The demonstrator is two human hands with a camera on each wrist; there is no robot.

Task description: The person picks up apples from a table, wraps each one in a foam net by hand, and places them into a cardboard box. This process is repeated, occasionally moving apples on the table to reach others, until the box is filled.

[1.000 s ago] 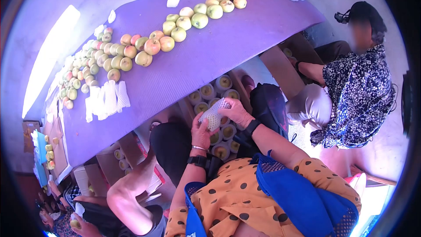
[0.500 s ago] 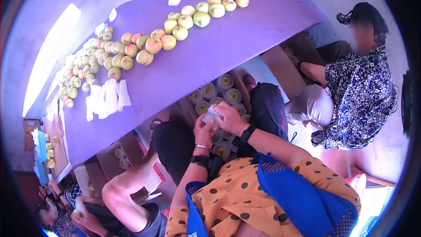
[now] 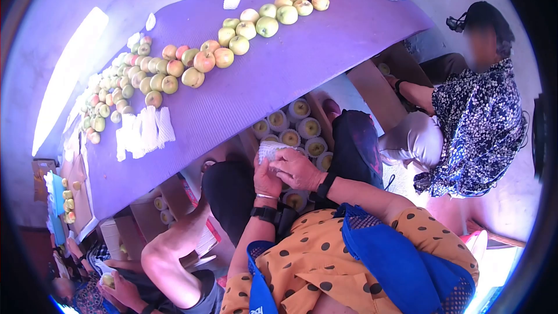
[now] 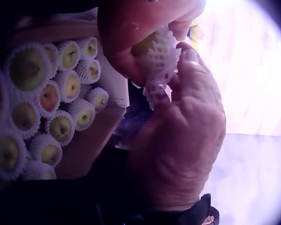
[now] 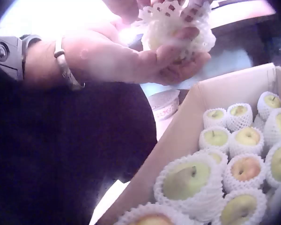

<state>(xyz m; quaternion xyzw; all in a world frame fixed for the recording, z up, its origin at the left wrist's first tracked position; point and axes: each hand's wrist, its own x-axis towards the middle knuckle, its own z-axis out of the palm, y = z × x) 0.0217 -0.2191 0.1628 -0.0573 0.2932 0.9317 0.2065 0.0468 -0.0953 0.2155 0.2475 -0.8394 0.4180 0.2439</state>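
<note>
Over an open carton, my left hand (image 3: 267, 180) holds an apple (image 4: 143, 46) wrapped in a white foam net (image 5: 178, 29). Its fingers curl round the net from below in the right wrist view. My right hand (image 4: 178, 126) is close against the left one, its thumb and fingers pinching the loose edge of the net. In the head view the right hand (image 3: 299, 168) covers part of the wrapped apple. Below the hands, the carton (image 5: 178, 126) contains several netted apples (image 5: 246, 168), set in rows with their ends facing up.
A purple-covered table (image 3: 325, 52) carries a long line of bare apples (image 3: 203, 61) and a stack of foam nets (image 3: 145, 131). At right sits a person (image 3: 474, 116) beside another carton (image 3: 378, 90). Another person's hands (image 3: 122, 291) hold an apple at lower left.
The foam net, stretched between both hands earlier, is now bunched around the apple. My right hand has moved down and left, over the left hand's fingers. More netted apples show behind them.
</note>
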